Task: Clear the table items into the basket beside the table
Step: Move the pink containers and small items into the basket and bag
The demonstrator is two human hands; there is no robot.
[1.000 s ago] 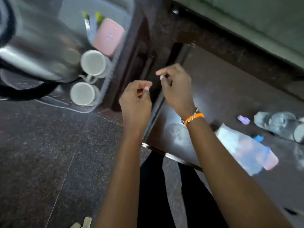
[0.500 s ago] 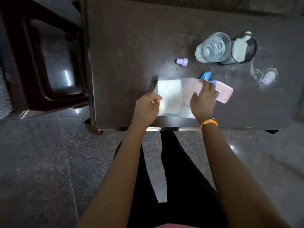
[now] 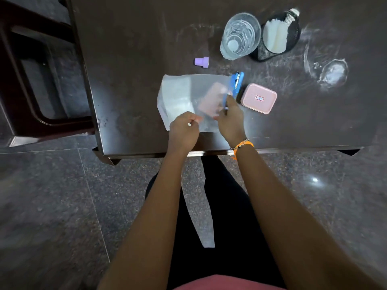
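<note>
Translucent plastic pouch (image 3: 184, 97) is being picked off the worktop (image 3: 129, 59), both hands, left hand (image 3: 184, 127) and right hand (image 3: 230, 120), pinching its near edge; next, lift it clear toward the basket.

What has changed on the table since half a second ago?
Both hands have taken hold of the clear pouch: the left hand pinches its near edge, and the right hand has slid off the pink box to grip the blue zip end. Purple cap, glass and mesh cup stayed.
</note>
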